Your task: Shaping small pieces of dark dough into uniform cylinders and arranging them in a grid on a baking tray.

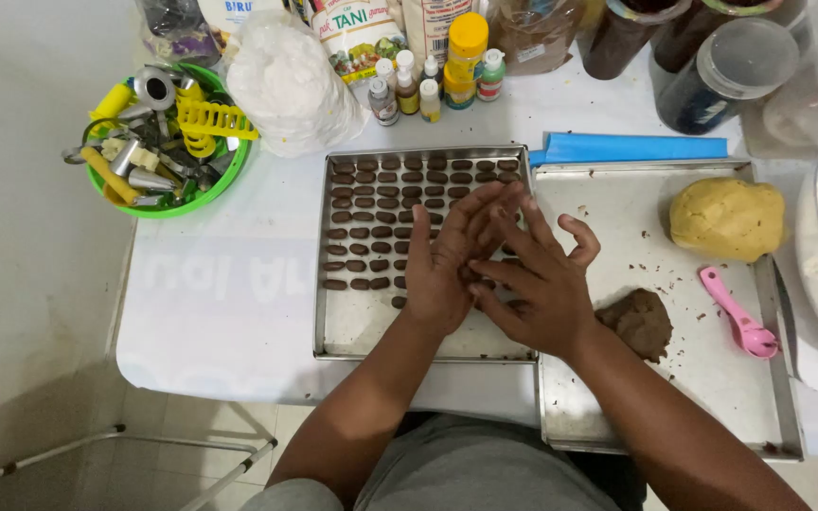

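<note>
Both hands meet at the centre of the frame, above the right part of a metal baking tray [333, 331]. The left hand [447, 265] is flat and open, fingers straight and pointing toward the upper right; the right hand [537, 284] lies partly across it, palm toward palm, fingers spread. Whether a bit of dough sits between the palms cannot be told, since the hands hide that spot.

The tray holds small brown dough pieces [362, 232], each a short, dark, rounded log, laid in neat rows that fill its upper half. Nine rows show at the left edge; the full count is hidden under the hands.

To the right lies a second, flat metal tray [617, 203] strewn with brown crumbs. On it sit one brown dough lump [641, 324] just beside the right wrist, one yellow dough ball [726, 220] at the upper right, and one pink plastic scoop [738, 314] between them.

At the upper left stands one green bowl [229, 175] full of metal and yellow cutters. Five small dropper bottles [428, 85] stand at the top centre.
</note>
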